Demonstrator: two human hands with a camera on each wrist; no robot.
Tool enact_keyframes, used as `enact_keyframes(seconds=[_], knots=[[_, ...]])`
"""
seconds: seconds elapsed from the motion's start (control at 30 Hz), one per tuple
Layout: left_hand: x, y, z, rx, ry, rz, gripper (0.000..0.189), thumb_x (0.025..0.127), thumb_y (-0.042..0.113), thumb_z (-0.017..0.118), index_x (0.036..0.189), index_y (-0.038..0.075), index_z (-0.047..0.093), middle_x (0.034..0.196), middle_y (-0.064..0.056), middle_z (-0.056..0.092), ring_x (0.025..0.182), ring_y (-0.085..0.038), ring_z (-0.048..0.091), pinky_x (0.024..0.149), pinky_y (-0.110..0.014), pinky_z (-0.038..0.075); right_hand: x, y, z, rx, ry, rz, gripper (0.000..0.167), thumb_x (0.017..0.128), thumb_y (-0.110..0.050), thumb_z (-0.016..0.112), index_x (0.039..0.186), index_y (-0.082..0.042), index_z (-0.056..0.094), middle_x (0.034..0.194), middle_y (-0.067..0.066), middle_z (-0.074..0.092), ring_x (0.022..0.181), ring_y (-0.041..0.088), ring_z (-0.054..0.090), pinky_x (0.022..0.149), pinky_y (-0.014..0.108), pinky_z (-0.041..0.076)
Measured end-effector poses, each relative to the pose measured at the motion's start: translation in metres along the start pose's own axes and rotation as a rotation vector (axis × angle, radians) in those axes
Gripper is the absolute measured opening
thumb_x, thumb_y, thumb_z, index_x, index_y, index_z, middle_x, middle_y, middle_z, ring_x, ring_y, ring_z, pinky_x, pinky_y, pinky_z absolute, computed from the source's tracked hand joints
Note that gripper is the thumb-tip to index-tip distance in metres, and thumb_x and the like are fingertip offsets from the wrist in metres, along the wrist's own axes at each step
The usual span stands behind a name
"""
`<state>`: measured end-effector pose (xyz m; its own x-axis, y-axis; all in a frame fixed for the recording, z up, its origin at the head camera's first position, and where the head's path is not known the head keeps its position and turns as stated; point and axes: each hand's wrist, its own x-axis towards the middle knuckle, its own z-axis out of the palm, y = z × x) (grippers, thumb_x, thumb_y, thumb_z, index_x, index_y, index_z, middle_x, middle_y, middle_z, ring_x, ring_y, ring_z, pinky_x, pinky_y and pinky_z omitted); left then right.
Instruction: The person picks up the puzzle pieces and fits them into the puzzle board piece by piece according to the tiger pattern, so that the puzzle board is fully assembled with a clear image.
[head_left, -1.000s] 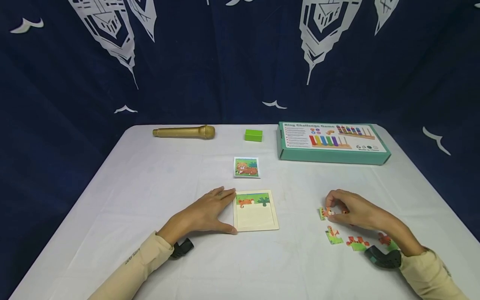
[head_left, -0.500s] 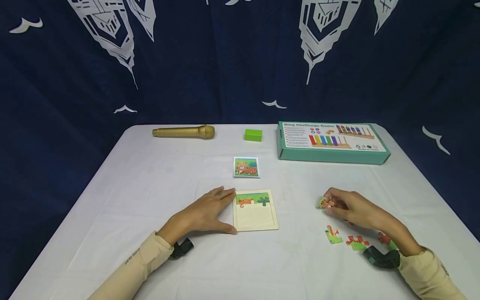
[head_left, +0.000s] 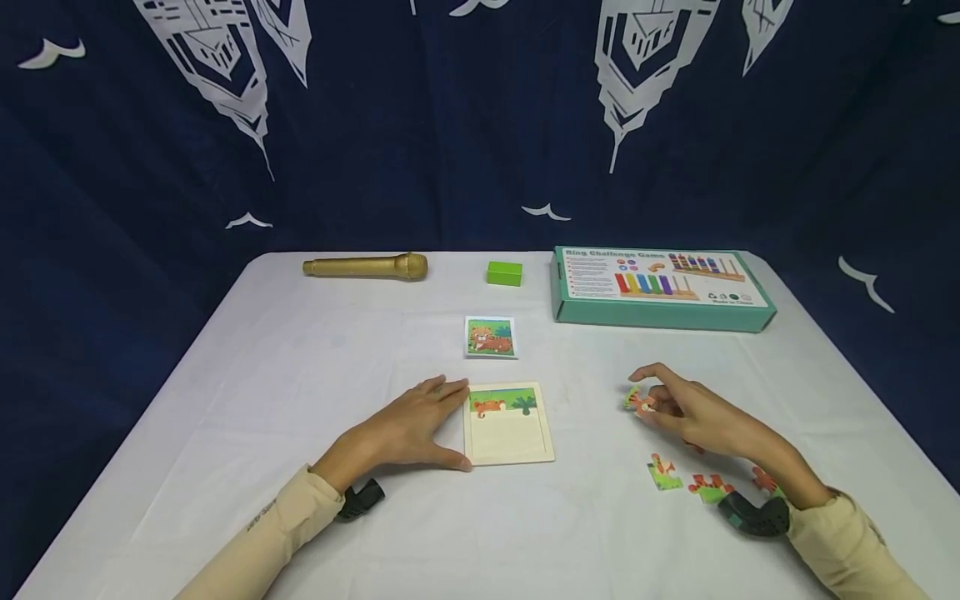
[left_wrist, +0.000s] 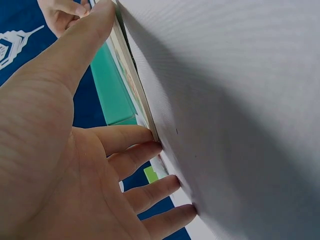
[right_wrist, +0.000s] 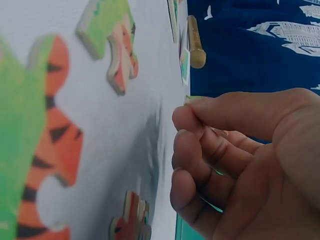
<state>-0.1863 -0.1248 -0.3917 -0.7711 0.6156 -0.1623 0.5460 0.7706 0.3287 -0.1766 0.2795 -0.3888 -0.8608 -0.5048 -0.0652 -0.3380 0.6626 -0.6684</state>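
Note:
My left hand (head_left: 408,425) rests with spread, straight fingers against the left edge of a wooden puzzle board (head_left: 510,440). Its thumb and index finger touch the frame. The top strip of the board shows orange, a palm and greenery; bare wood lies below. To the right of the board, my right hand (head_left: 705,412) pinches a puzzle piece (head_left: 634,400) with green and striped orange, just above the table; in the right wrist view the fingers mostly hide it. Loose puzzle pieces (head_left: 663,473) lie under and in front of that hand, one large striped puzzle piece (right_wrist: 55,130) close to the wrist camera.
A tiger picture card (head_left: 491,337) lies behind the board. Farther back are a gold microphone (head_left: 366,267), a green block (head_left: 505,273) and a teal Ring Challenge Game box (head_left: 663,287). A white cloth covers the table (head_left: 300,367); a dark blue curtain (head_left: 480,125) hangs behind.
My right hand has lifted the puzzle piece off the table and shifted slightly left with it; its index finger is now extended. The left hand and board stay put.

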Motion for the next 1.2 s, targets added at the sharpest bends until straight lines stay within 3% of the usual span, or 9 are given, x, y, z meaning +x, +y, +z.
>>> enact_keyframes(seconds=[0.2, 0.37, 0.5, 0.67, 0.9, 1.2], knots=[[0.0, 0.0, 0.0, 0.006, 0.0, 0.0, 0.105, 0.073, 0.066, 0.07, 0.15, 0.006, 0.031, 0.157, -0.002, 0.026, 0.145, -0.032, 0.019, 0.114, -0.049, 0.023, 0.003, -0.004, -0.001, 0.035, 0.008, -0.011, 0.03, 0.094, -0.015, 0.061, 0.12, -0.014, 0.045, 0.07, 0.0, 0.055, 0.039, 0.005, 0.038, 0.037, 0.024, 0.038], [0.0, 0.0, 0.0, 0.005, 0.0, 0.0, 0.105, 0.073, 0.066, 0.07, 0.15, 0.006, 0.031, 0.157, -0.001, 0.027, 0.145, -0.032, 0.019, 0.114, -0.048, 0.022, 0.009, -0.007, -0.001, 0.01, 0.045, -0.072, 0.021, 0.094, -0.009, 0.06, 0.114, -0.016, 0.055, 0.072, -0.002, 0.058, 0.052, 0.003, 0.045, 0.049, 0.022, 0.04], [0.0, -0.001, 0.0, 0.001, 0.0, 0.002, 0.105, 0.073, 0.066, 0.07, 0.15, 0.007, 0.031, 0.157, -0.001, 0.027, 0.145, -0.032, 0.019, 0.114, -0.048, 0.022, 0.016, -0.01, 0.0, 0.007, 0.057, -0.1, 0.024, 0.094, -0.007, 0.059, 0.117, -0.015, 0.055, 0.072, -0.001, 0.059, 0.057, 0.005, 0.049, 0.054, 0.023, 0.042], [-0.001, -0.001, 0.0, -0.002, 0.003, 0.002, 0.105, 0.073, 0.066, 0.07, 0.15, 0.006, 0.031, 0.157, -0.001, 0.027, 0.145, -0.032, 0.019, 0.115, -0.048, 0.022, 0.025, -0.014, 0.002, 0.092, 0.047, -0.113, 0.024, 0.095, -0.001, 0.054, 0.116, -0.009, 0.046, 0.071, 0.005, 0.059, 0.061, 0.014, 0.053, 0.058, 0.025, 0.044], [-0.001, -0.001, 0.002, 0.003, -0.001, -0.002, 0.106, 0.073, 0.067, 0.069, 0.15, 0.006, 0.031, 0.157, -0.001, 0.026, 0.145, -0.032, 0.019, 0.114, -0.049, 0.022, 0.043, -0.021, 0.01, 0.24, 0.02, -0.157, 0.024, 0.094, 0.005, 0.051, 0.115, -0.006, 0.051, 0.079, 0.016, 0.063, 0.066, 0.029, 0.057, 0.062, 0.03, 0.048], [0.0, -0.001, 0.001, 0.005, 0.001, -0.008, 0.106, 0.073, 0.067, 0.07, 0.15, 0.007, 0.03, 0.157, -0.001, 0.026, 0.145, -0.031, 0.019, 0.115, -0.048, 0.022, 0.062, -0.03, 0.021, 0.384, -0.005, -0.136, 0.026, 0.093, 0.005, 0.052, 0.118, 0.0, 0.046, 0.091, 0.024, 0.067, 0.07, 0.033, 0.063, 0.066, 0.038, 0.056]])
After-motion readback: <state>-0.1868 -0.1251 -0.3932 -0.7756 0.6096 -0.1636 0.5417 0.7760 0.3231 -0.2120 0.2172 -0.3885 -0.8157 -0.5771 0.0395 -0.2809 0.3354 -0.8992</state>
